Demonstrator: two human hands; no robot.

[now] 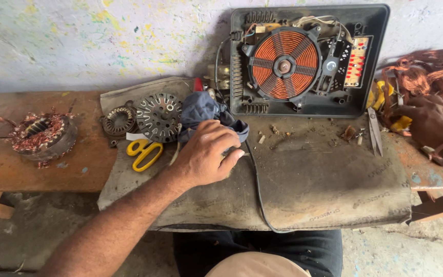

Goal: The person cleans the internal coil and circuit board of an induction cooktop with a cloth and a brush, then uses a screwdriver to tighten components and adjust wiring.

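My left hand (206, 154) rests knuckles-up on a grey cloth mat (324, 179), fingers curled over something small that I cannot make out, right beside a crumpled dark blue rag (201, 109). My right hand (431, 120) reaches to the far right, fingers down among yellow objects (401, 123) and a tangle of copper wire (426, 72); what it grips is hidden. An opened induction cooker (308, 59) with its copper coil leans against the wall behind the mat.
Yellow-handled scissors (143, 153) lie left of my left hand, next to two round metal motor parts (159, 117). A motor stator with copper windings (42, 134) sits on the wooden bench at left. Tweezers (375, 131) and a black cable (256, 190) lie on the mat.
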